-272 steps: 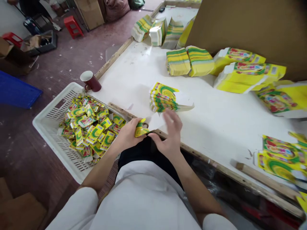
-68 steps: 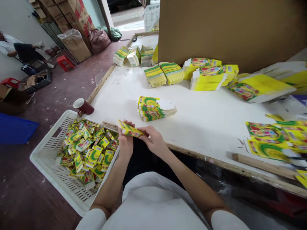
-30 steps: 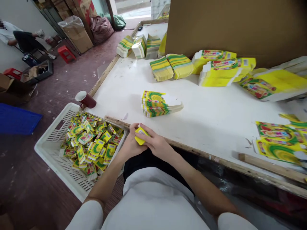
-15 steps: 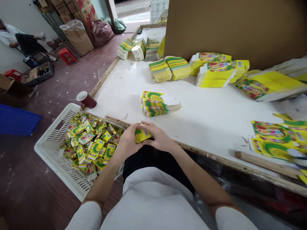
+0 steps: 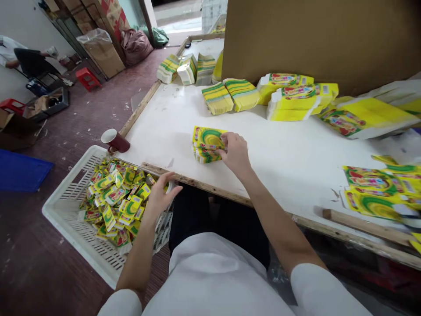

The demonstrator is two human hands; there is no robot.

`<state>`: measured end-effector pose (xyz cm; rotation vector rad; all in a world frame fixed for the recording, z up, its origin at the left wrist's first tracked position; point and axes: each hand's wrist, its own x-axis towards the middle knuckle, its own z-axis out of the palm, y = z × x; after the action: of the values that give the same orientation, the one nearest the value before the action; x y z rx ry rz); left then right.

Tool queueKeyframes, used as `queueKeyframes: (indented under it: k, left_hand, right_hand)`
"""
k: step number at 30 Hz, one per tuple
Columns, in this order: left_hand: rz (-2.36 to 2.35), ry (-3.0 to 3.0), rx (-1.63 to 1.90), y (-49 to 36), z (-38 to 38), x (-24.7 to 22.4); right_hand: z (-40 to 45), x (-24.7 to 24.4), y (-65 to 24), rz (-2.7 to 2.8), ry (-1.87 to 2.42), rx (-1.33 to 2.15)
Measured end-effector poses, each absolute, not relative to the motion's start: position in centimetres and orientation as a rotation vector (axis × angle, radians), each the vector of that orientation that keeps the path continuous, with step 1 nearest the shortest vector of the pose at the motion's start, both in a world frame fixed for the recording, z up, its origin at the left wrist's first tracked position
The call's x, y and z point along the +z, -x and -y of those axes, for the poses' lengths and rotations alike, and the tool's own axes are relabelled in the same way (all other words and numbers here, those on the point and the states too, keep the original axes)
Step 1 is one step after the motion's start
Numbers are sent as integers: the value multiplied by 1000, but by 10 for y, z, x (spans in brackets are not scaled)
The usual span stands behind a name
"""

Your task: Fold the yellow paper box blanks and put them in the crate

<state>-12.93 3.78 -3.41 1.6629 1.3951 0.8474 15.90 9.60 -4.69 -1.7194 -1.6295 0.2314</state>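
A fanned stack of flat yellow-green printed cartons [image 5: 206,139] lies on the white table. My right hand [image 5: 237,151] is at the stack's right end, thumb and fingers pinching the top carton, whose right end they hide. My left hand [image 5: 161,197] is empty, thumb and fingers apart, above the right rim of a white plastic basket [image 5: 70,215]. Many small yellow-green cartons [image 5: 121,199] fill the basket in a loose heap.
A maroon mug [image 5: 115,140] stands at the table's left corner. Bundled cartons [image 5: 232,94] line the back below a big cardboard sheet [image 5: 279,39]. More flat cartons [image 5: 378,188] and a wooden strip [image 5: 362,226] lie to the right. A person sits far left.
My hands have parted. The small carton they held is gone from them. My right hand has moved up to the stack, while my left has shifted left and opened by the basket.
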Motion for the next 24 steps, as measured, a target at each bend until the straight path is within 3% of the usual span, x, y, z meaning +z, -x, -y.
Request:
queueKeyframes:
  k: [5,9,13,24]
  left_hand:
    - [-850,-1107,1117,59,-34,-45]
    - [-710,-750,1438,31,-35,-28]
    - [-787,-648,1564,32,-33,-17]
    - [-1087,-1071,1370,83,-30,-40]
  right_hand:
    - [-34,-29,-116,1619,1407,703]
    - [6,-31,-78,1431,1058,1143]
    - [14,-33,-65,1404,996,1089]
    - [-5,-31,-109,1565,1181,753]
